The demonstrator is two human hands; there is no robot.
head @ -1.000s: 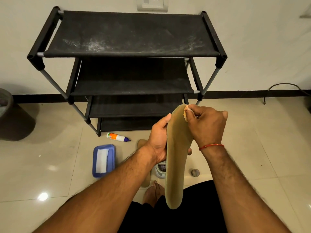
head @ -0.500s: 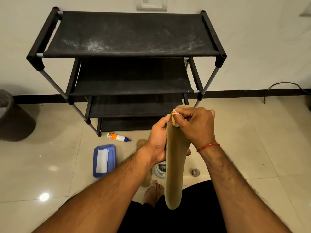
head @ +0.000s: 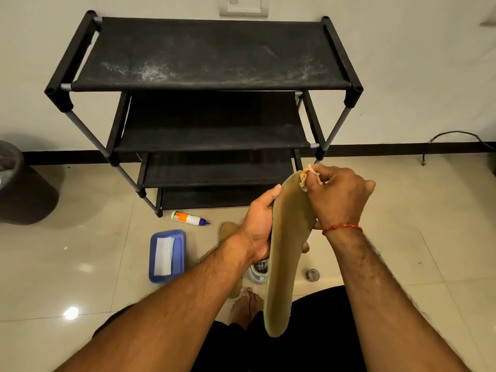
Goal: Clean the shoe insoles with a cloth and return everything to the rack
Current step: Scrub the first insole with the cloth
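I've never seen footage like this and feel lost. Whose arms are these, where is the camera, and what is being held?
The camera sits on a person's head, looking down at their own bare arms. The left hand grips a tan insole by its middle. The right hand presses a small cloth against the insole's top end. Ahead stands a black shoe rack. On the tiled floor lie a glue bottle and a blue tray.

Much tucked out of sight

The cloth (head: 306, 178) is mostly buried in the right hand (head: 338, 200); the second insole (head: 228, 232) and white shoe (head: 259, 272) hide behind the left forearm, and the bin (head: 16, 183) runs off the left edge.
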